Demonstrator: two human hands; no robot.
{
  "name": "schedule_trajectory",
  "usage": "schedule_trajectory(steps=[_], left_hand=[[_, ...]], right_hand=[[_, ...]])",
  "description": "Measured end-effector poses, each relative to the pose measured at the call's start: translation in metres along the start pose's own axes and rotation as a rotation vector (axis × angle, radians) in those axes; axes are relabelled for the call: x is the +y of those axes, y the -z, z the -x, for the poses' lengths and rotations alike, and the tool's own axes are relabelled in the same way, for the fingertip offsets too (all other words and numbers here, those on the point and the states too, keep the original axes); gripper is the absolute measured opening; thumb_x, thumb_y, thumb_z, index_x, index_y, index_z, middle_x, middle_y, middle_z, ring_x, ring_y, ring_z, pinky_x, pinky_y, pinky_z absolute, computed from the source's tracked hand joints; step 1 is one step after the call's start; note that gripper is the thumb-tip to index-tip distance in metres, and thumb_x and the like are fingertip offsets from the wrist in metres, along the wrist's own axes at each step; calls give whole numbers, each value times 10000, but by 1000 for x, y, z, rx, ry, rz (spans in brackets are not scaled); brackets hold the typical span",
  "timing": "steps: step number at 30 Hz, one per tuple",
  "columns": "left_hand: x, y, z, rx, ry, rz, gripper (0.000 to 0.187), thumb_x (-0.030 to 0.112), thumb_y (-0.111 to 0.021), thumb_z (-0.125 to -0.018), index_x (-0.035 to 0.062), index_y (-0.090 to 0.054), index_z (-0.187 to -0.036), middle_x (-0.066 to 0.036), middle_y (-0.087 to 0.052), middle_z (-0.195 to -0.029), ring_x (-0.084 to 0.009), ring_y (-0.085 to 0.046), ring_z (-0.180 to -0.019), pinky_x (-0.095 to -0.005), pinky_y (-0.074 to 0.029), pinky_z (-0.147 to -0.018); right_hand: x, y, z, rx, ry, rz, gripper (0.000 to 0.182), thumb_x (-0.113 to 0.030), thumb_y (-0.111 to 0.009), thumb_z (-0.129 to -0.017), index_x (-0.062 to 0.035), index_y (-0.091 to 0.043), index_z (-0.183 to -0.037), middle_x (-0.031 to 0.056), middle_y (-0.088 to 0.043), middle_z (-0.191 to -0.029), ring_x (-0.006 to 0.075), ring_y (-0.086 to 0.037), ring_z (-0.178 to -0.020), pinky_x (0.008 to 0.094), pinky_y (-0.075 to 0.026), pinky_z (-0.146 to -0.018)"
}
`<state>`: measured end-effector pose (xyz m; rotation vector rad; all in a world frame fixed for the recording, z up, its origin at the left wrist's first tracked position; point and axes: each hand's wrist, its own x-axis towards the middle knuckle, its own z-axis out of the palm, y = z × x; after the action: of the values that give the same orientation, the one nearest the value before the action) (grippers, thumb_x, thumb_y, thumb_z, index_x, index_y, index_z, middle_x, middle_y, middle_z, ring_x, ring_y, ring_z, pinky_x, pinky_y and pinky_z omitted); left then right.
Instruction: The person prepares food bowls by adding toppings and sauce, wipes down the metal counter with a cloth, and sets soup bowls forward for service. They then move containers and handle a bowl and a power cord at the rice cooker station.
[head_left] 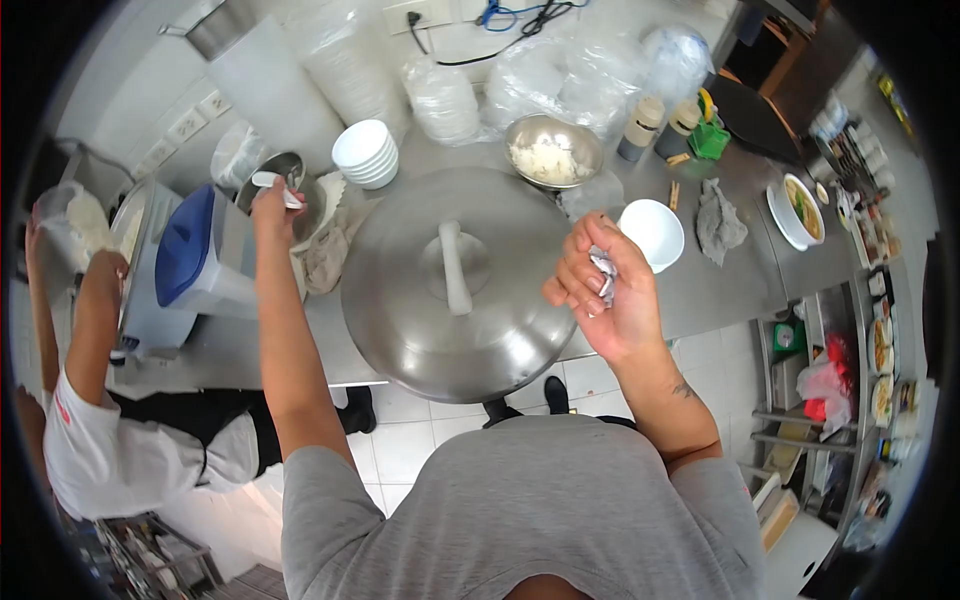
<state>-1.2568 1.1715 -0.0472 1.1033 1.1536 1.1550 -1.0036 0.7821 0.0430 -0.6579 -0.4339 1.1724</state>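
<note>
My left hand reaches forward and is closed on a white utensil, perhaps a scoop or spoon, above a metal pot. Its far end is hard to make out. Raised beside the large domed steel lid, my right hand has its fingers curled round a crumpled piece of white paper. Just behind that hand stands a white bowl. The lid, with its long handle, lies between my two arms.
A steel bowl with white food and stacked white bowls stand behind the lid. A grey cloth and a filled soup bowl lie right. At left, a co-worker handles a clear container near a blue-lidded bin.
</note>
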Motion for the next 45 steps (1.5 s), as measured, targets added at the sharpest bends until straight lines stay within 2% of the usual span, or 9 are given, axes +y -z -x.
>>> schedule_trajectory(steps=[6,14,19,26,30,36,39,42,45], left_hand=[[11,-16,3,114,-75,-161,623,461,-522,-866,13,-377,-1275,-141,-549,-1052,-216,-613,-806,-331,-495,-602],[-2,-41,61,269,-618,-763,565,344,-588,-848,-14,-445,-1260,-143,-550,-1017,-229,-552,-882,-333,-427,-817],[18,-151,196,-149,-535,-219,163,172,-560,-876,13,-588,-861,1,-534,-669,-73,-461,-562,-228,-377,-522],[-50,-357,428,-896,-494,-537,246,240,-504,-921,10,-574,-868,-91,-517,-669,-168,-523,-676,-329,-425,-638],[-88,-438,511,-1148,-823,-461,139,125,-514,-882,-1,-567,-860,-153,-566,-760,-313,-547,-712,-347,-443,-661],[-116,-525,569,-1413,-721,-497,193,32,-477,-850,48,-570,-1017,-175,-596,-803,-343,-582,-734,-386,-458,-666],[-140,-573,592,-1471,-964,-237,203,59,-477,-866,49,-581,-1040,-110,-597,-705,-278,-577,-620,-332,-456,-610],[-154,-622,615,-1732,-612,-546,220,29,-478,-844,47,-556,-1048,-184,-616,-833,-368,-589,-765,-416,-459,-680],[-179,-682,637,-1690,-687,-542,222,33,-493,-838,44,-552,-1052,-178,-607,-882,-362,-586,-806,-413,-461,-719]], right_hand=[[-8,26,18,151,2,105,137,-196,-522,-878,-75,-478,-833,-29,-385,-575,60,-296,-406,282,-399,-541],[-46,70,61,204,45,102,177,-185,-592,-856,-51,-485,-904,-29,-385,-593,55,-311,-447,278,-422,-556],[-84,114,110,148,29,133,380,-362,-462,-937,-109,-431,-655,-15,-374,-545,70,-295,-423,279,-417,-554],[-156,207,204,354,127,294,378,-343,-422,-955,-83,-461,-683,-19,-376,-563,82,-328,-479,273,-400,-556],[-189,246,264,531,183,434,294,-278,-417,-956,-46,-544,-826,-8,-416,-610,93,-384,-533,236,-359,-525],[-231,285,319,698,304,339,247,-230,-439,-952,-36,-539,-838,-30,-373,-569,64,-333,-504,221,-324,-497],[-252,308,327,707,389,271,263,-242,-443,-953,-37,-520,-807,-46,-329,-525,53,-281,-463,221,-276,-465],[-281,342,330,697,397,327,286,-253,-456,-950,-44,-519,-766,-46,-331,-526,47,-275,-466,221,-268,-463],[-319,394,325,904,624,856,226,-218,-521,-919,-26,-542,-803,-17,-441,-572,69,-372,-507,221,-313,-478]])
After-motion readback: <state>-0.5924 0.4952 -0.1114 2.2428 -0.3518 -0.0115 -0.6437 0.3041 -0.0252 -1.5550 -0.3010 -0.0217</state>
